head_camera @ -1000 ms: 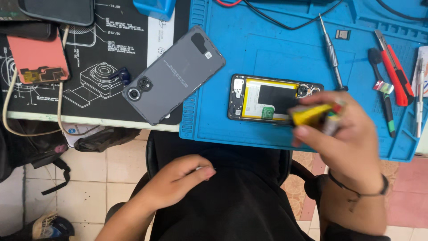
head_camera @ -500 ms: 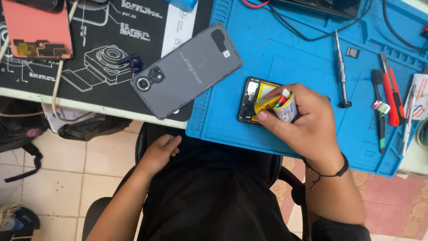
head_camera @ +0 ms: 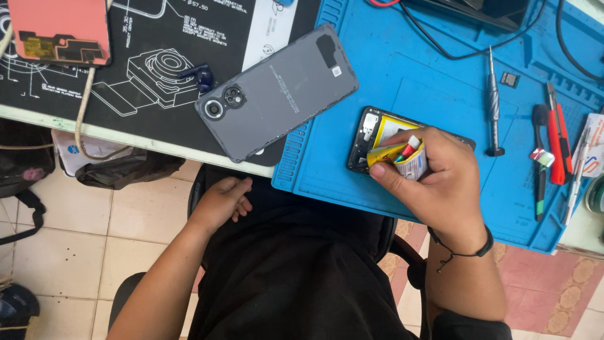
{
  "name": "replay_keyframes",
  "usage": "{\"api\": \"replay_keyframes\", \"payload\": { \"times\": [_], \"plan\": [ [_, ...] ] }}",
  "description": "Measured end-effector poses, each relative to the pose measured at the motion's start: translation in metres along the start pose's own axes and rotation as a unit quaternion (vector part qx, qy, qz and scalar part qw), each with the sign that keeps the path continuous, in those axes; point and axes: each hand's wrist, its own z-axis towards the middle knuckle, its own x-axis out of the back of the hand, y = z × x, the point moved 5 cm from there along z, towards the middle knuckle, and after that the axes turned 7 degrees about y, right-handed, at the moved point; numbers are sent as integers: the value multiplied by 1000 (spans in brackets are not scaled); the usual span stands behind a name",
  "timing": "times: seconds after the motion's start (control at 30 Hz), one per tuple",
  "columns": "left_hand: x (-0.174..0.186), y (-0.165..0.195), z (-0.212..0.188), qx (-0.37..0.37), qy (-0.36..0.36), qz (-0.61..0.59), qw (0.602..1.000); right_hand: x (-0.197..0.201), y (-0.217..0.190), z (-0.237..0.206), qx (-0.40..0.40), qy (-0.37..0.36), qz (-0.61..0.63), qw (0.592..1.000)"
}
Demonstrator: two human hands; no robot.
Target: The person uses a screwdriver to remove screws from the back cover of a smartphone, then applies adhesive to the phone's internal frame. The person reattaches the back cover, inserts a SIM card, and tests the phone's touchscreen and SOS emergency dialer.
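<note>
While the right hand was closed around a small yellow tube with a red tip, it hovered over the opened phone in the middle right of the frame. The thumb and fingers were clamped on the tube, and the tip pointed toward the upper right. The phone lay on the blue work mat with its inside facing up; the hand covered its right part, so only the left end with a yellow area could be seen. The left hand rested on the person's lap in the lower middle of the frame, below the table edge. Its fingers were loosely curled and it held nothing.

To the left of the opened phone, the grey back cover lay tilted, partly on the blue mat and partly on the black mat with white drawings. A small dark blue earbud sat just beside the cover's camera end. In the upper left corner was a pink screen part. On the right side of the blue mat, a screwdriver lay well apart from the hand, and further right were a red-handled tool and a dark tool. Black cables ran across the upper part of the mat.
</note>
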Motion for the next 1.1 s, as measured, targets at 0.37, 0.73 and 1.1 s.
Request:
{"api": "replay_keyframes", "payload": {
  "times": [0.37, 0.73, 1.1],
  "plan": [
    [2, -3, 3, 14, -10, 3, 1000, -2, 8, -5, -49, 50, 22, 997],
    [5, -11, 8, 24, -17, -6, 1000, -4, 7, -8, -46, 73, 2, 996],
    [5, -18, 15, 45, -24, -19, 998, -8, 11, -9, -101, 127, 25, 986]
  ]
}}
